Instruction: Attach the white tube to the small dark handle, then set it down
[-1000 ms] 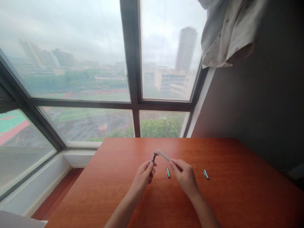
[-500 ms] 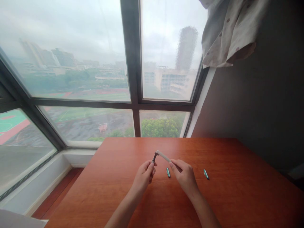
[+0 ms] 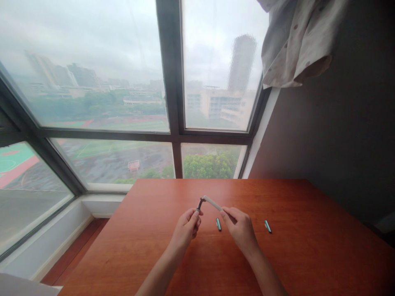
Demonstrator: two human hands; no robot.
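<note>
My left hand [image 3: 186, 225] is closed round a slim dark handle, which looks like a razor handle [image 3: 200, 204], its end pointing up and away from me. Between the thumb and fingers of my right hand [image 3: 242, 228] is a pale, slender stick [image 3: 212, 202], its exact kind unclear. The stick slants up to the left, and its far tip meets the top of the dark handle. Just left of my right hand, a small teal and black razor cartridge [image 3: 219, 224] lies on the table. A second razor cartridge [image 3: 268, 226] rests farther right.
The reddish-brown wooden table [image 3: 138, 246] reaches to a large window with a dark frame [image 3: 175, 137]. A grey wall [image 3: 296, 135] rises on the right, with a spotted cloth [image 3: 296, 45] hanging above. A white edge [image 3: 24, 285] shows at the lower left.
My left hand and the dark handle have shifted very slightly left. The right hand, the stick and both cartridges look the same.
</note>
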